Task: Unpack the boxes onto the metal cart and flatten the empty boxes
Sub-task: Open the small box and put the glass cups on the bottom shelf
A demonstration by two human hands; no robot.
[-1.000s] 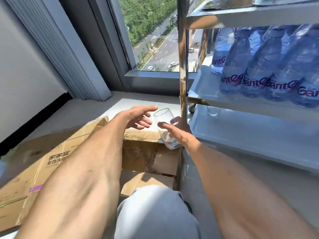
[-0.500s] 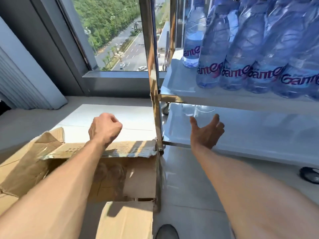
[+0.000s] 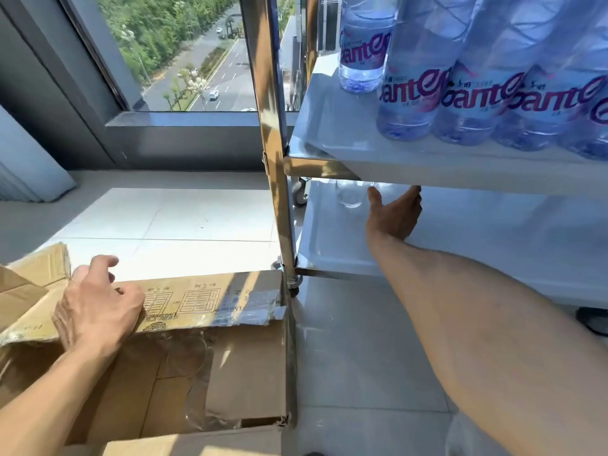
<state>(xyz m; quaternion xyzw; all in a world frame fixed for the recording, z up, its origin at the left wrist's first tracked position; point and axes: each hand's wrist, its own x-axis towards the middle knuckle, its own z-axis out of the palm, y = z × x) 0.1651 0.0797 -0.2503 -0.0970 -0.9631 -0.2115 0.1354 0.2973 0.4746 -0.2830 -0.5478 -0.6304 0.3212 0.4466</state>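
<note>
An open cardboard box (image 3: 243, 366) stands on the floor against the metal cart's corner post (image 3: 274, 159). Faint clear glasses (image 3: 192, 357) show inside it. My left hand (image 3: 95, 307) rests on the box's far flap (image 3: 204, 301), fingers loosely curled and holding nothing. My right hand (image 3: 393, 215) reaches over the cart's lower shelf (image 3: 493, 245), palm open and fingertips partly hidden under the middle shelf (image 3: 329, 136). A clear glass (image 3: 350, 197) stands on the lower shelf just left of its thumb, apart from it.
Several large blue water bottles (image 3: 414, 93) fill the middle shelf. A caster wheel (image 3: 300, 194) sits behind the post. More cardboard (image 3: 29, 284) lies at the left. Pale floor tiles (image 3: 164, 222) stretch to the window wall (image 3: 184, 139).
A second ago my right hand held a glass near the box; that hand is now empty over the lower shelf. My left hand dropped from mid-air onto the box flap.
</note>
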